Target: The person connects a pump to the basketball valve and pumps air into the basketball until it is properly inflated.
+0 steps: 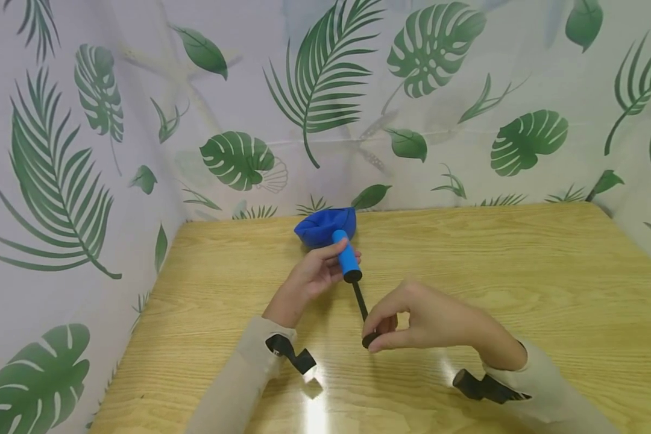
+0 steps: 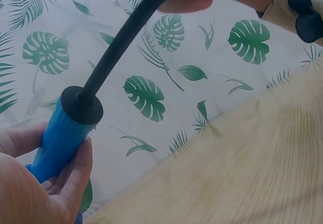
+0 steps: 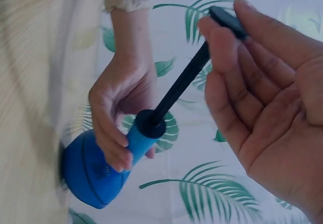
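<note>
Pump [image 1: 349,262] is above the tabletop [image 1: 521,259], left hand [image 1: 316,274] fingers clamped on its barrel [image 2: 60,138], right hand [image 1: 431,316] fingers pinching the black knob [image 3: 228,23]. Pump should be light, stiff, slippery; best held by barrel and knob. Blue ball [image 3: 83,168] looks soft.

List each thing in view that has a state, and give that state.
Pump: tilted, held by the left hand.
Rod: extended out of the pump.
Handle: pinched by the right hand.
Blue ball: caved in on top, on the table; whether joined to the pump, unclear.
</note>
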Demonstrator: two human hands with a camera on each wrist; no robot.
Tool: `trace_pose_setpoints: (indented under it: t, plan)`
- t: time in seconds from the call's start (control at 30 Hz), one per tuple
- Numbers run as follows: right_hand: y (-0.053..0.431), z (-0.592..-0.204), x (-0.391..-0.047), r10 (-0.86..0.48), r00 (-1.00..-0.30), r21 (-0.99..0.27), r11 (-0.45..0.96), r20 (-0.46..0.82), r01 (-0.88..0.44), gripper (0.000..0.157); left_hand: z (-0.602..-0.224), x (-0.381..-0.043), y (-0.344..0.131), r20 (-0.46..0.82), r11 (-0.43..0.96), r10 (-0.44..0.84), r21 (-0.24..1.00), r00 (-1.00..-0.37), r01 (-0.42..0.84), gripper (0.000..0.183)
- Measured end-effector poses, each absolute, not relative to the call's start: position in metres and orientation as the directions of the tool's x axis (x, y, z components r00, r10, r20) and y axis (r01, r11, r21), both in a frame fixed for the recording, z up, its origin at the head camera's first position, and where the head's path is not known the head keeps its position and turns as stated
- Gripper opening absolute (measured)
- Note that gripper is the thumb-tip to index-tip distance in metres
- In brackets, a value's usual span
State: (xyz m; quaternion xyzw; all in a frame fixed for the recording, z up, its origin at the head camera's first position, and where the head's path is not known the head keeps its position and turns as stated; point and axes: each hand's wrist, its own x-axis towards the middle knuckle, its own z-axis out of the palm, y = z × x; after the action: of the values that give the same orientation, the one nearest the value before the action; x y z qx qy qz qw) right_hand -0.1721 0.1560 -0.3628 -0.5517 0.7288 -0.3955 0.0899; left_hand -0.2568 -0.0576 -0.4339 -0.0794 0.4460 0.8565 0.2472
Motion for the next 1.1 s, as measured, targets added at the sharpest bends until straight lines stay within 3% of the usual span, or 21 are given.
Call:
trace_pose_setpoints:
  t: [0.17,0.43,0.6,0.87,1.1]
  plan:
    - [0.155,-0.356,-0.166,-0.878,-0.371,-0.634,0.105,0.304,-0.767,0.011,-0.435,-0.258,-0.06,-0.347,-0.501,0.374,0.705,-0.86,-0.502,0.05]
    - [0.154,-0.36,-0.17,-0.875,-0.393,-0.699,0.094,0.281,-0.709,0.007,-0.436,-0.258,-0.064,-0.329,-0.455,0.418,0.73,-0.847,-0.509,0.054]
    - [0.153,-0.367,-0.177,-0.832,-0.48,-0.675,0.185,0.28,-0.714,0.005,-0.435,-0.258,-0.065,-0.341,-0.413,0.443,0.744,-0.829,-0.526,0.054]
    - [0.155,-0.378,-0.189,-0.691,-0.652,-0.528,0.443,0.313,-0.724,0.011,-0.433,-0.254,-0.06,-0.35,-0.368,0.441,0.769,-0.826,-0.522,0.053]
    - [0.157,-0.386,-0.197,-0.589,-0.724,-0.469,0.557,0.359,-0.685,0.015,-0.433,-0.251,-0.054,-0.37,-0.343,0.424,0.779,-0.827,-0.525,0.048]
